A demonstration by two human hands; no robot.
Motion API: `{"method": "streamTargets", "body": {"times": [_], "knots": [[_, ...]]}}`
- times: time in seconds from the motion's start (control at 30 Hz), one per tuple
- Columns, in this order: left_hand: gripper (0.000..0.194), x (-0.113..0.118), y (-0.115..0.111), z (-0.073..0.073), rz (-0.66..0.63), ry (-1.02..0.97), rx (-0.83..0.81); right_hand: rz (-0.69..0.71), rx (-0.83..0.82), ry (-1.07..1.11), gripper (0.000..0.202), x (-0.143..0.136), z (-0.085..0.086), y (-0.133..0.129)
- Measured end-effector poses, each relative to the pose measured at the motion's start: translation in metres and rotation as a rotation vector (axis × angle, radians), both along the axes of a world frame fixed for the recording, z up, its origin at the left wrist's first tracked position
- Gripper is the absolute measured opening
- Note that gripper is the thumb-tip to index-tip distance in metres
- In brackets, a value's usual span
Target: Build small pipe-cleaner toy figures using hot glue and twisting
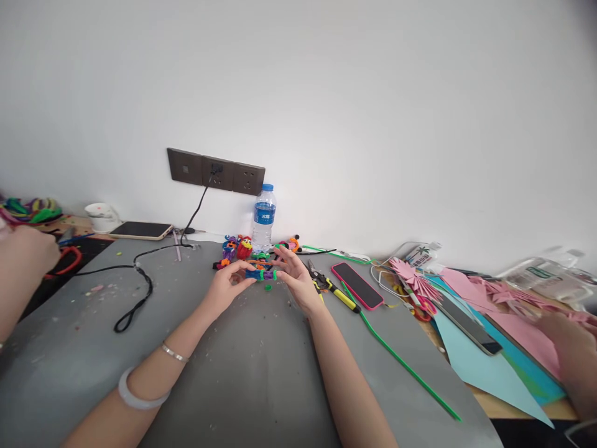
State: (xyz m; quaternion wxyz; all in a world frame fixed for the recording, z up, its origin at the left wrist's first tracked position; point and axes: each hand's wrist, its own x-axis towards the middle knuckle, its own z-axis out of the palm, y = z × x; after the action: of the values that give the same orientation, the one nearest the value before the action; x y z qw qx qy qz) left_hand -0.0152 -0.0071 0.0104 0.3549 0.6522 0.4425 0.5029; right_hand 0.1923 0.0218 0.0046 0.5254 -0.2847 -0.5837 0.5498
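The left hand (226,286) pinches the blue end of the figure (266,274), which is the clock's centre; the right hand (299,286) has fingers spread at the green end, and whether it grips I cannot tell. The figure looks light, soft and bendable, unlikely to slip but easily squashed; best pinched at its ends. Around it over the grey table (256,373): cup (103,219) between nine and ten, cord (150,287) near nine, bottle (262,231) at twelve before a white wall (326,112), pliers (344,296) just past three, green stem (396,354) near four.
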Motion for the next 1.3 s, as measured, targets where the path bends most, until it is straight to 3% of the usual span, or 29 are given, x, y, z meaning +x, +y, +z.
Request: {"method": "streamTargets", "body": {"times": [1.3], "knots": [[0.019, -0.0018, -0.0003, -0.0050, -0.007, -0.017, -0.021, 0.091, -0.005, -0.012, 0.051, 0.0002, 0.0048, -0.0065]]}}
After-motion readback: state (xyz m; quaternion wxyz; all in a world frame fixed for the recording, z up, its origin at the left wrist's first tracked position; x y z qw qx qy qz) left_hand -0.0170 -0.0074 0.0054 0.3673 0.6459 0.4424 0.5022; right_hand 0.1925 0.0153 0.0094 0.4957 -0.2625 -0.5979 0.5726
